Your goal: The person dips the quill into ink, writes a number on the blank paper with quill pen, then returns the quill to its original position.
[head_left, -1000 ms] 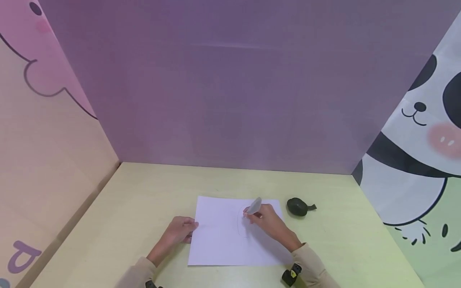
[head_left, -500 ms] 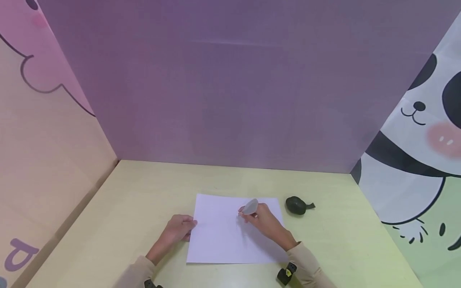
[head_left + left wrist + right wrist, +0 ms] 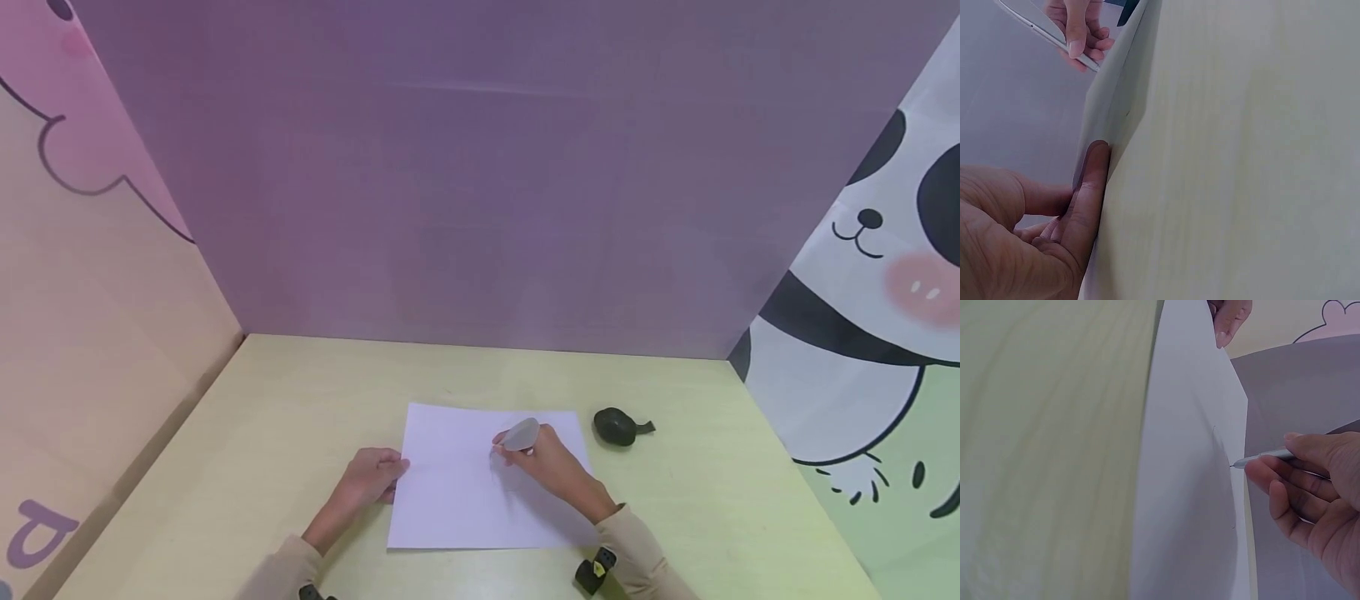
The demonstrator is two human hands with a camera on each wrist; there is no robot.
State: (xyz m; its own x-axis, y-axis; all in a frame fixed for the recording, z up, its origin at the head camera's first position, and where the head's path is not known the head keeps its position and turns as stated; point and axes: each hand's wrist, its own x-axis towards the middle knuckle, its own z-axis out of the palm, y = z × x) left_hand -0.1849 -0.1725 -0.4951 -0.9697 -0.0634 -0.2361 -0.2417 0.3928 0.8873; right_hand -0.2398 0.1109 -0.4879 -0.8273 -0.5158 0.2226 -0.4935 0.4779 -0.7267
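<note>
**Holding Paper (image 3: 442, 508) and Pen (image 3: 1269, 455) at Once**

Pinches the paper's left edge between thumb and fingers of the left hand (image 3: 375, 473). Lies, as a white sheet, across the near-middle of the counter (image 3: 315, 408). Likely to handle as light, thin and limp, easily creased and quick to slide; best taken gently by an edge or corner, well away from the faint line (image 3: 1214, 429) drawn on top.

Grips the pen low, close to its tip, in the right hand (image 3: 543, 458), pointed down at the paper. Probably light, stiff and smooth; best pinched on the slim silver barrel rather than by the broad grey upper part, perhaps bendable.

Shows, farther right and apart from the paper, a dark rounded thing (image 3: 615, 427) with a short tail, too small in view to call a container or not. Otherwise offers no evident container, so no contents to report. Ends at a purple wall (image 3: 480, 208) behind.
</note>
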